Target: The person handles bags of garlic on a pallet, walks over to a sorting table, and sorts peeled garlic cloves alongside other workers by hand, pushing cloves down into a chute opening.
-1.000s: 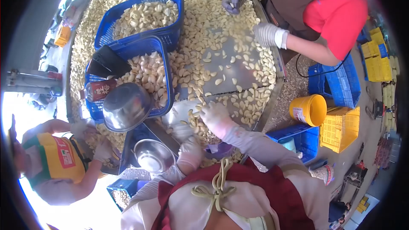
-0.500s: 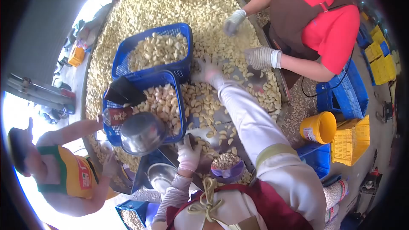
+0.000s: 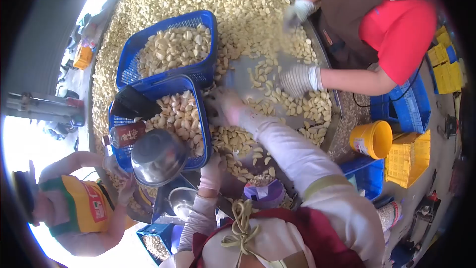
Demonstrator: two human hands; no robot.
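Note:
Pale peeled cloves (image 3: pixel 243 141) cover much of the metal table (image 3: pixel 240 77). My gloved right hand (image 3: pixel 225 107) reaches over the cloves beside the front blue basket (image 3: pixel 201 119); its fingers are blurred, and what they hold, if anything, cannot be made out. My gloved left hand (image 3: pixel 212 171) is at that basket's lower right corner, its fingertips hidden by the rim and shadow. The basket bears reddish cloves, a steel bowl (image 3: pixel 158 156), a black scoop (image 3: pixel 134 103) and a red-labelled bottle (image 3: pixel 127 134). Behind it, another blue basket (image 3: pixel 212 44) holds pale cloves.
Two gloved hands of a person in red work at the right edge. Another person in a yellow and green apron (image 3: pixel 89 203) is at the left. A purple container (image 3: pixel 264 192) and a steel bowl (image 3: pixel 182 202) are near me. A yellow bucket (image 3: pixel 371 139) stands at the right.
My right hand reached forward over the cloves, then came back slightly toward the front basket. My left hand moved from among the cloves to the basket's corner. The camera view has shifted.

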